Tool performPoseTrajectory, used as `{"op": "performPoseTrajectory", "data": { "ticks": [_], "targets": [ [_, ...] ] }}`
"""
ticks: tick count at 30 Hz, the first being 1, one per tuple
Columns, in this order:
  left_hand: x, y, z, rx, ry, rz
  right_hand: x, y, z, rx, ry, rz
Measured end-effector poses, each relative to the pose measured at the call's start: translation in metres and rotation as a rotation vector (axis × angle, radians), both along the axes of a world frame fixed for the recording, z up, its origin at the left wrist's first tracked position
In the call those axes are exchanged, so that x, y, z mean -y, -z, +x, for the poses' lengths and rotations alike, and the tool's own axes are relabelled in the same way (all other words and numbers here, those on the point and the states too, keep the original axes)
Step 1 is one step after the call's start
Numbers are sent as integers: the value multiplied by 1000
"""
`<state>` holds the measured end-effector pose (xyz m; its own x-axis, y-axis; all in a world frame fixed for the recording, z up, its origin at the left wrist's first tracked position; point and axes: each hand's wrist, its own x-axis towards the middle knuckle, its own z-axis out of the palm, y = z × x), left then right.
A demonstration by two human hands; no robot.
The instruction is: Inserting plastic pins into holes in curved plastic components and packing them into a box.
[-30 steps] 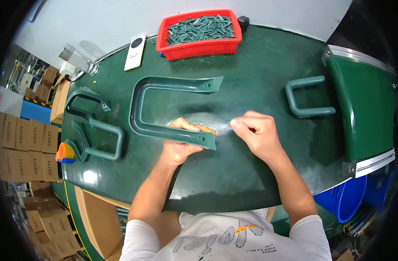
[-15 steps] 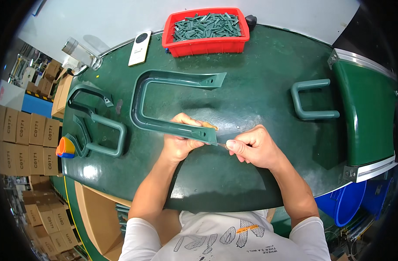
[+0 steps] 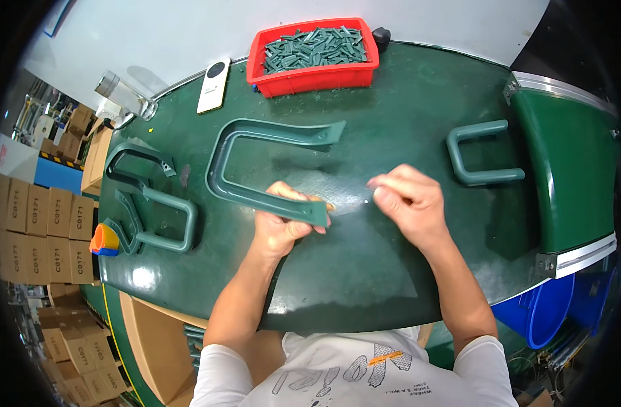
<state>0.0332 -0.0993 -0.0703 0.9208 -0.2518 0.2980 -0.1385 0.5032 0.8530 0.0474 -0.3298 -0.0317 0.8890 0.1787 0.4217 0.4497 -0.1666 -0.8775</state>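
My left hand point(image 3: 278, 229) is closed around the lower arm of a green U-shaped plastic part point(image 3: 222, 150), close to its flared end. The part's channelled inner side shows, with its curve to the left and the other arm farther from me. A yellowish-brown patch shows by the left fingertips, too small to identify. To the right, apart from the part, my right hand point(image 3: 412, 203) is raised with thumb and fingers pinched together. Whatever may be in that pinch is too small or hidden to tell.
A red bin point(image 3: 310, 83) of small green pieces stands at the back, near a white phone point(image 3: 214, 87) and a glass bottle point(image 3: 127, 95). More green U-shaped parts point(image 3: 168, 193) lie left, another one point(image 3: 483, 178) right. An orange-and-blue tape roll point(image 3: 105, 241) sits at the left edge.
My right hand has drawn away from the part's flared end, up and to the right. The thin piece seen between its fingers earlier no longer shows clearly. The left hand keeps its hold.
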Motion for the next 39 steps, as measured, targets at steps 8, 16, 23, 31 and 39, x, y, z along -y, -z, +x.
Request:
{"op": "performPoseTrajectory", "data": {
  "ticks": [8, 16, 23, 31, 39],
  "targets": [
    [9, 1, -6, 26, 98, -1, -3, 9, 4, 52, 308, -54],
    [8, -1, -6, 29, 116, 18, -5, 10, 4, 69, 308, -62],
    [12, 0, -10, 39, 157, -64, -4, 13, 5, 107, 333, -84],
    [13, -5, -12, 28, 208, -30, 6, 11, 13, 144, 531, -167],
    [13, -3, -10, 68, 208, -24, 26, -7, 16, -589, 91, 343]
  ]
}}
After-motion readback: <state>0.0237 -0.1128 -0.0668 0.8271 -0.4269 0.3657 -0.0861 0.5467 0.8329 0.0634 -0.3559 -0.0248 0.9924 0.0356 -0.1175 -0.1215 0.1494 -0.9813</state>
